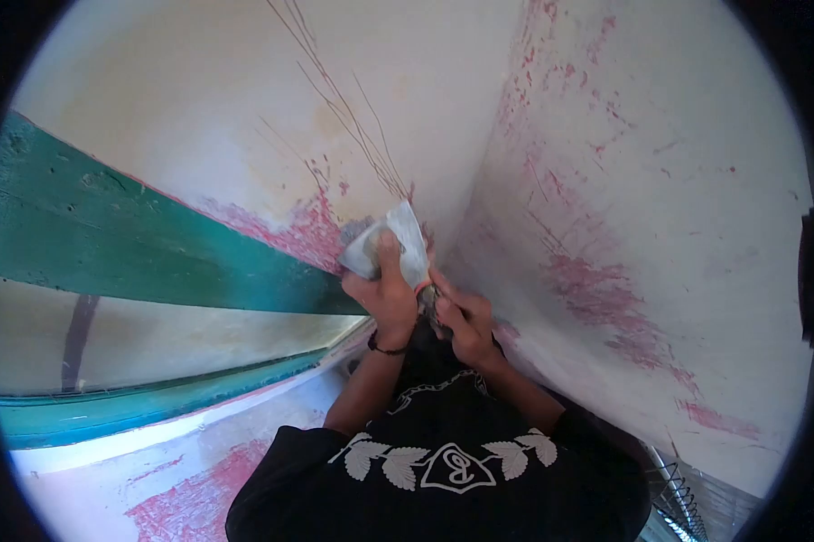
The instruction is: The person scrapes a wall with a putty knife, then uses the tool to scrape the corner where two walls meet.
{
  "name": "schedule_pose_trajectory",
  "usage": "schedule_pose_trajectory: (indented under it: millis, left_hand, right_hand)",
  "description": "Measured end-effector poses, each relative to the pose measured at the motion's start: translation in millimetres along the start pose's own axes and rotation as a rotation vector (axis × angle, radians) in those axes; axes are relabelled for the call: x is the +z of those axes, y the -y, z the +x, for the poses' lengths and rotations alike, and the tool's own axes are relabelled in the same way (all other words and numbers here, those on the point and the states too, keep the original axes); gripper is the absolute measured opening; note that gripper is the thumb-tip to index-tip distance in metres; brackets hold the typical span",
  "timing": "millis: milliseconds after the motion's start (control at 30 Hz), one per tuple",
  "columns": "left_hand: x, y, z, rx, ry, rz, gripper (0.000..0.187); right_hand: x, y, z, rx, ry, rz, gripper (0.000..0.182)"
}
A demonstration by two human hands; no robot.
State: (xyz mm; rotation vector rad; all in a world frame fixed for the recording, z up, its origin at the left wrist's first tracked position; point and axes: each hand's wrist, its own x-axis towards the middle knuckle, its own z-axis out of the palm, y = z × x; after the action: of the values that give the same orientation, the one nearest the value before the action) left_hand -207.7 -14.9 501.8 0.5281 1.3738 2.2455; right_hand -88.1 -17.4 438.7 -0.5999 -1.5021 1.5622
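Observation:
A putty knife (pixel 412 242) with a broad, pale grey metal blade is between my hands, close to the wall corner. My left hand (pixel 392 300), with a dark band at the wrist, is closed on the blade, its thumb lying over the blade's face. Grey paste smears the metal around that thumb. Lower and to the right, my right hand (pixel 468 327) is wrapped around the handle, which shows a bit of orange near the blade. A grey paste patch (pixel 356 229) lies on the wall beside the blade. The blade's far side is hidden.
A green painted beam (pixel 154 230) runs from the left toward the corner, with a teal ledge (pixel 154 397) below it. The right wall (pixel 641 199) bears pink worn patches. Thin brown cracks cross the left wall (pixel 217 72). Coiled wire (pixel 682 497) shows at lower right.

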Motion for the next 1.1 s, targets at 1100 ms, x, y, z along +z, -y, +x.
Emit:
schedule_pose_trajectory:
  millis: [1100]
  left_hand:
    - [39.2, -49.0, 15.7, 0.139, 0.055, -0.188, 0.03]
  right_hand:
    - [-6.7, 71.9, 50.1, -0.253, 0.071, -0.179, 0.039]
